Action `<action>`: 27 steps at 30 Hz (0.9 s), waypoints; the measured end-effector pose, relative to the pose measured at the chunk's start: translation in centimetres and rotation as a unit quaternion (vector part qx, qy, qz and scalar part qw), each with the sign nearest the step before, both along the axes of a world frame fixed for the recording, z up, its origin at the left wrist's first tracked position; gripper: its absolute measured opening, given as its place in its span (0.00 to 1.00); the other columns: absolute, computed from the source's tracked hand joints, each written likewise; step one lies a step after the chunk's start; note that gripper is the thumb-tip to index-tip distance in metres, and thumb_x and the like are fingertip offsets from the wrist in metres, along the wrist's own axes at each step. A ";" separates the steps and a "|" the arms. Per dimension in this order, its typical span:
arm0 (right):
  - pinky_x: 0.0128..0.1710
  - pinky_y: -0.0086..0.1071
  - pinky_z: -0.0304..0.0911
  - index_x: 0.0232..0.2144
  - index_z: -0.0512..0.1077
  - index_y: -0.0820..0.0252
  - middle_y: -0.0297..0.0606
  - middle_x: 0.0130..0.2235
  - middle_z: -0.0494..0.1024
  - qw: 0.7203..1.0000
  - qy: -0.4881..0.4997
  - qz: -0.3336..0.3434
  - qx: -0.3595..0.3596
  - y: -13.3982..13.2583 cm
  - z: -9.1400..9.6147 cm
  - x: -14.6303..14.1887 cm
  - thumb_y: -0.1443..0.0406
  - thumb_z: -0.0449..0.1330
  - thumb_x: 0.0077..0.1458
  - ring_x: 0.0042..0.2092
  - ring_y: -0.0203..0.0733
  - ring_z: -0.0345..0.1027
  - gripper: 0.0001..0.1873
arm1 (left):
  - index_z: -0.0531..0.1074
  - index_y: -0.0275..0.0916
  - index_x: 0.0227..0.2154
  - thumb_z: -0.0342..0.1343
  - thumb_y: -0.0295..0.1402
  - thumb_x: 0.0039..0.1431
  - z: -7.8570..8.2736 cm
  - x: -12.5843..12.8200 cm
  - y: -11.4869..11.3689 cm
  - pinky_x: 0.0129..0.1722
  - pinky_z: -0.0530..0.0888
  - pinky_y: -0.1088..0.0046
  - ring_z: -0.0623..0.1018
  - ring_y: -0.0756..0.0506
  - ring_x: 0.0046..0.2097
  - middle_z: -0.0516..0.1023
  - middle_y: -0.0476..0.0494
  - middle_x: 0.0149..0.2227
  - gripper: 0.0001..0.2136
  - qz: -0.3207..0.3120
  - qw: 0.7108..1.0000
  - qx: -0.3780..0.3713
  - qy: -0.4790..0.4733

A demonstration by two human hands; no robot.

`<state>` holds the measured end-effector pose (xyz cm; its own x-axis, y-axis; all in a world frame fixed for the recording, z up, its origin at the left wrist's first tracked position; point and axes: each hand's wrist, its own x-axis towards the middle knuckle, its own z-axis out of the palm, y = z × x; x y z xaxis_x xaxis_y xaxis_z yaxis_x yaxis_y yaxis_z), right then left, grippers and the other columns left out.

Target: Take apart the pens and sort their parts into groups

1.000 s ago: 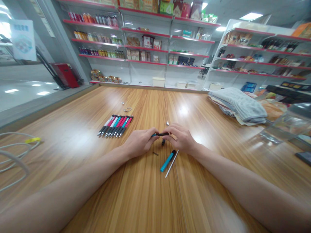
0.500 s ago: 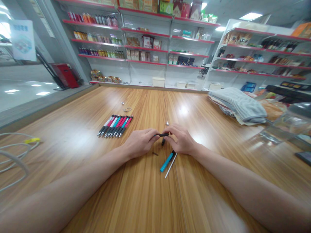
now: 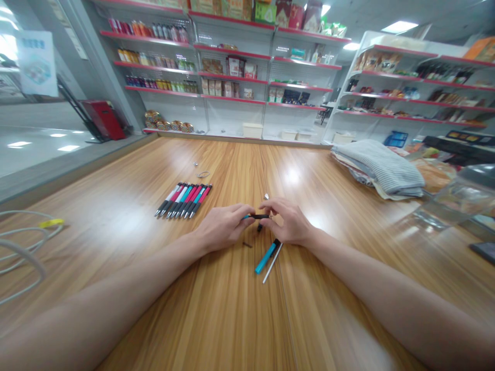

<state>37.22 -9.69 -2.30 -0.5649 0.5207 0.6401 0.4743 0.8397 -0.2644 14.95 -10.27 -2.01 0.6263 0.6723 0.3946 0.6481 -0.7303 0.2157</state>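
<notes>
Both hands meet over the middle of the wooden table (image 3: 232, 319). My left hand (image 3: 220, 226) and my right hand (image 3: 288, 222) pinch the two ends of a short black pen part (image 3: 258, 216) with a bit of blue at its left end. Just below it a small dark piece (image 3: 260, 227) lies on the wood. A blue pen barrel (image 3: 265, 258) and a thin white refill (image 3: 273, 264) lie side by side under my right wrist. A tiny dark bit (image 3: 247, 245) rests near my left hand.
A row of several assembled pens (image 3: 183, 199), pink, blue and white, lies to the left. Small metal rings (image 3: 201, 174) and a spring (image 3: 266, 196) lie farther back. Folded cloths (image 3: 381, 167) sit at the right, white cables (image 3: 23, 242) at the left edge. Stocked shelves (image 3: 232, 72) line the back.
Both hands keep their pinch on the black pen part and have shifted only slightly. My right hand has drawn a little toward me, uncovering the top of the blue barrel.
</notes>
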 end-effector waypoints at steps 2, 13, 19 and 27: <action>0.37 0.35 0.61 0.38 0.67 0.59 0.39 0.33 0.72 1.000 -0.008 0.004 -0.001 0.0 0.0 0.0 0.65 0.56 0.57 0.36 0.41 0.64 0.06 | 0.68 0.42 0.41 0.40 0.38 0.66 -0.1 0.0 0.0 0.37 0.69 0.72 0.76 0.47 0.39 0.76 0.45 0.40 0.13 0.005 1.000 0.004 0.005; 0.37 0.34 0.63 0.39 0.68 0.59 0.39 0.33 0.73 1.000 -0.002 0.018 0.006 -0.2 -0.2 -0.1 0.68 0.54 0.57 0.36 0.40 0.65 0.06 | 0.68 0.42 0.41 0.41 0.39 0.66 -0.1 -0.1 0.1 0.36 0.70 0.73 0.75 0.47 0.38 0.75 0.45 0.38 0.13 0.007 1.000 0.014 0.014; 0.35 0.33 0.62 0.36 0.69 0.60 0.38 0.30 0.72 1.000 -0.013 -0.001 0.016 0.0 -0.3 -0.3 0.64 0.54 0.59 0.33 0.39 0.65 0.06 | 0.67 0.43 0.44 0.42 0.39 0.65 0.0 -0.2 0.1 0.37 0.70 0.73 0.76 0.47 0.40 0.75 0.45 0.40 0.12 -0.014 0.999 0.013 0.026; 0.33 0.33 0.60 0.33 0.69 0.60 0.38 0.28 0.72 0.999 -0.031 -0.013 0.020 -0.3 -0.1 -0.2 0.64 0.53 0.59 0.32 0.39 0.64 0.06 | 0.66 0.41 0.44 0.44 0.40 0.64 0.2 -0.1 -0.1 0.34 0.69 0.72 0.76 0.46 0.38 0.76 0.45 0.40 0.12 0.003 1.000 -0.006 0.020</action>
